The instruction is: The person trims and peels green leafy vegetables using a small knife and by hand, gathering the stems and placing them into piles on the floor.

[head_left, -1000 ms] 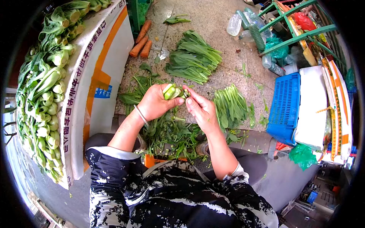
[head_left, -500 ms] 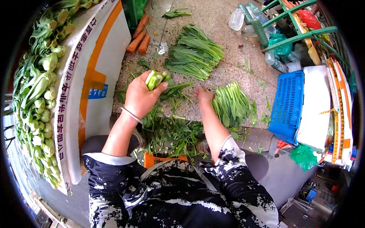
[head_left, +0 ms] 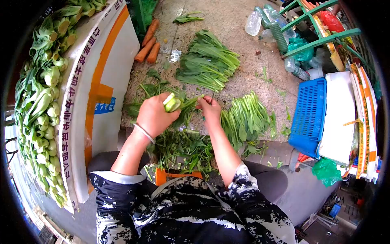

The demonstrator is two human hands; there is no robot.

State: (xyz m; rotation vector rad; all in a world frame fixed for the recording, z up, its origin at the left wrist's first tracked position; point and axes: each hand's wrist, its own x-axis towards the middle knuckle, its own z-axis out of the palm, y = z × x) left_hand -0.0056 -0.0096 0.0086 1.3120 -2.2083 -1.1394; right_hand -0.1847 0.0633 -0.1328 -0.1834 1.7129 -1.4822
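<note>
My left hand (head_left: 155,115), wearing a bangle, is wrapped round a small bunch of thick green stems (head_left: 172,103) with the pale cut ends facing up. A leafy green stalk (head_left: 190,102) stretches from beside that bunch to my right hand (head_left: 210,110), whose thumb and finger pinch its tip. Beyond my hands lies a pile of long-leaved greens (head_left: 209,61). Just right of my right hand is a second pile of greens (head_left: 248,118), its pale stems pointing away from me. Trimmed leaves and stem bits (head_left: 183,148) cover the ground below my wrists.
A white foam box (head_left: 111,69) stands at left, with bok choy (head_left: 48,118) heaped beside it. Several carrots (head_left: 145,49) lie near its far corner. To the right are a blue crate (head_left: 307,116), plastic bottles (head_left: 253,22) and a green metal rack (head_left: 321,39).
My right hand has moved left and now pinches the stalk's tip. My left hand has come slightly nearer and to the right, its bunch tilting with the cut ends turned toward me.
</note>
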